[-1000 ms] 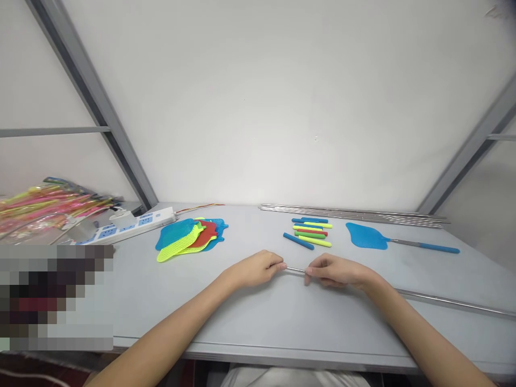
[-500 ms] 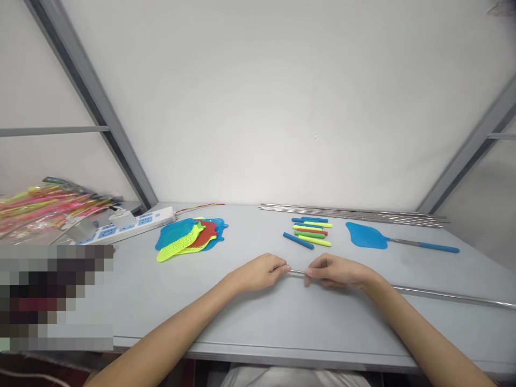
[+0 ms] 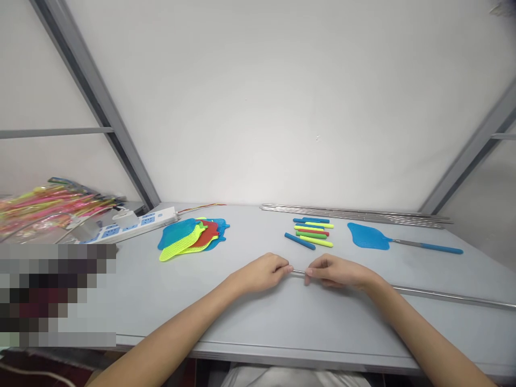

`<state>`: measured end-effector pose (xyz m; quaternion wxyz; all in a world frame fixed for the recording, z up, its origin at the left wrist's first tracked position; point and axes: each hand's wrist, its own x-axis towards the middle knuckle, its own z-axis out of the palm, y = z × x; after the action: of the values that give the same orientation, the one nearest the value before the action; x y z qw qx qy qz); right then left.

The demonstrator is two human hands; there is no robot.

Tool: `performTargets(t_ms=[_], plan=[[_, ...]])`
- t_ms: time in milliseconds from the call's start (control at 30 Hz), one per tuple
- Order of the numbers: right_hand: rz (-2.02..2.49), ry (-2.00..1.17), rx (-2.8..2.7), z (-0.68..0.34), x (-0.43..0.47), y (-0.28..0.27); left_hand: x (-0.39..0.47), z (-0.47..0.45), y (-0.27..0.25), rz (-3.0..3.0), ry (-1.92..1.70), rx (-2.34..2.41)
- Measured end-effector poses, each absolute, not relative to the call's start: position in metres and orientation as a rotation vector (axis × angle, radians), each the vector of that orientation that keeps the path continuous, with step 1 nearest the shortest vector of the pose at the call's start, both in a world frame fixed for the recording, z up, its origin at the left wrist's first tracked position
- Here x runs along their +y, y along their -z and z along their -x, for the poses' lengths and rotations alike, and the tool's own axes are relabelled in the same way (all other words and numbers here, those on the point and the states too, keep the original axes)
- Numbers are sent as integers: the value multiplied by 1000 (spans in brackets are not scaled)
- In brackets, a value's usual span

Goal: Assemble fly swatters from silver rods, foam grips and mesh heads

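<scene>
Now pinching metal rod (image 3: 299, 272) in closed thumb-and-finger grips of left hand (image 3: 268, 271) and right hand (image 3: 338, 270), slightly closer together than a second ago (likely just regripping along it). Leaving coloured tubes (image 3: 311, 235) untouched just beyond hands, silver rods (image 3: 397, 219) farther.

No lettering, numbers or signs can be read
Any marks on the blue socket panels (image 3: 148, 220) of the white power strip (image 3: 138, 227) are too small to make out; any print on the clear-wrapped bundle (image 3: 60, 203) at the far left is lost in blur
</scene>
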<state>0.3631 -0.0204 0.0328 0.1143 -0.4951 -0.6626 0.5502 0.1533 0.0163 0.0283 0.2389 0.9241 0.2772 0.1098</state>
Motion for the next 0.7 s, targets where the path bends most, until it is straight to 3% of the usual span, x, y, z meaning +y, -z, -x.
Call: performTargets(t_ms=[700], plan=[[1422, -1625, -1892, -362, -21, -30, 19, -151, -32, -2686, -273, 784]])
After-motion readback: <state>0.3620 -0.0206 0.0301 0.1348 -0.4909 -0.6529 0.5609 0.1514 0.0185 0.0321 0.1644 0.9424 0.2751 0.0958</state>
